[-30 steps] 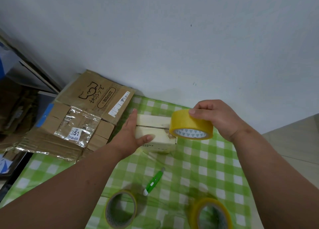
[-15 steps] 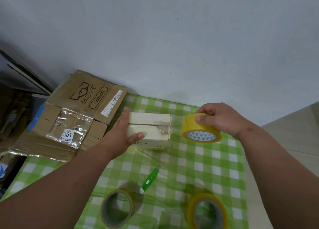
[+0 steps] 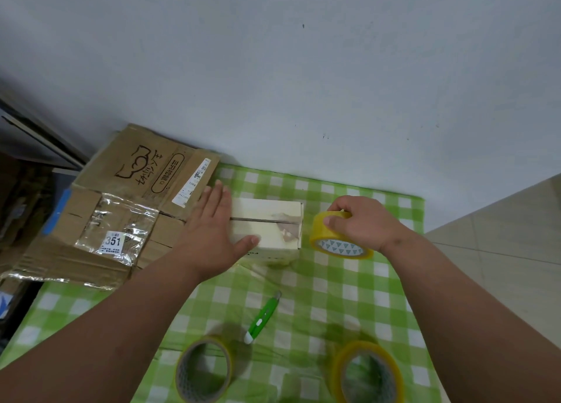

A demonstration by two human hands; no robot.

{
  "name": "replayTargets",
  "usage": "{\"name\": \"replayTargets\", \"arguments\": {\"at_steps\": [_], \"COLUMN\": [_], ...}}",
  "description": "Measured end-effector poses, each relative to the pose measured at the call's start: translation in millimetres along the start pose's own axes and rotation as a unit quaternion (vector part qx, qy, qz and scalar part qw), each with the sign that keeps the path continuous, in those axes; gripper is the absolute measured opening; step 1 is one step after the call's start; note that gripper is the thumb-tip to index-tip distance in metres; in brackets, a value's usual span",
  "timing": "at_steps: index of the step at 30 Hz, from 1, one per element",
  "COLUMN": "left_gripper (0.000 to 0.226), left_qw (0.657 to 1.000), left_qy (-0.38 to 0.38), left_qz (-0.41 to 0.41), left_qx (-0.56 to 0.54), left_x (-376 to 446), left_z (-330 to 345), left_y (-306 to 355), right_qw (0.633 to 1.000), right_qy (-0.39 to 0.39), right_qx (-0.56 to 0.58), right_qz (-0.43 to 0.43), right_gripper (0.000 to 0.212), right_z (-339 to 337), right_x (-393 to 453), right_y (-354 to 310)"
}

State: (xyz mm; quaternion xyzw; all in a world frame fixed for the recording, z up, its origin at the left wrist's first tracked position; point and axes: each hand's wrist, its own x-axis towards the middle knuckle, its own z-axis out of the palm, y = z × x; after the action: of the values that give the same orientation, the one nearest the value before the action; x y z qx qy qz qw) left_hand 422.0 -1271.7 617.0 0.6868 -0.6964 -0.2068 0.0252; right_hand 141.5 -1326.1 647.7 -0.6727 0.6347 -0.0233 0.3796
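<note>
Since a second ago we pulled the tape roll (image 3: 335,246) off the box (image 3: 267,229) to its right. Our right hand (image 3: 361,223) gripped the tape roll, and our left hand (image 3: 209,235) lay flat on the box's left end. Pulling too hard could slide the box or twist the tape

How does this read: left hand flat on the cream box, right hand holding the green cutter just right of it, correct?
Not quite. The right hand holds a yellow tape roll, not the green cutter, which lies on the checked cloth nearer the person; the head view shows it. The left hand rests flat on the cream box, the roll just right of it.
</note>
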Motion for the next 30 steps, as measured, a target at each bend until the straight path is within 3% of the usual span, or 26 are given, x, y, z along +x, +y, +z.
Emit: {"name": "replayTargets", "arguments": {"at_steps": [4,7,12,15,21,25,30], "left_gripper": [0.085,0.071,0.067,0.070,0.090,0.105,0.107], "left_qw": [0.994,0.994,0.990,0.989,0.993,0.992,0.992], "left_qy": [-0.021,-0.042,-0.112,-0.120,-0.005,-0.003,-0.041], "left_qz": [0.059,0.021,-0.011,-0.028,-0.042,-0.039,-0.078], "left_qx": [0.088,0.104,0.090,0.080,0.110,0.116,0.091], "left_x": [5,5,16,22,12,16,19], "left_z": [0,1,-7,-5,21,22,21], "left_y": [23,33,32,33,44,43,44], "right_qw": [1.000,1.000,1.000,1.000,1.000,0.999,0.998], "right_qy": [0.004,0.005,0.010,0.009,0.017,0.036,0.054], "right_qx": [-0.009,-0.009,-0.018,-0.004,-0.011,-0.017,-0.018], "right_qz": [-0.003,-0.011,-0.019,-0.009,-0.004,-0.012,-0.022], "right_gripper": [0.022,0.021,0.015,0.016,0.018,0.021,0.014], "right_z": [7,15,20,21,25,29,34], "right_x": [1,3,6,7,6,5,2], "right_y": [-4,-10,-13,-12,-11,-11,-10]}}
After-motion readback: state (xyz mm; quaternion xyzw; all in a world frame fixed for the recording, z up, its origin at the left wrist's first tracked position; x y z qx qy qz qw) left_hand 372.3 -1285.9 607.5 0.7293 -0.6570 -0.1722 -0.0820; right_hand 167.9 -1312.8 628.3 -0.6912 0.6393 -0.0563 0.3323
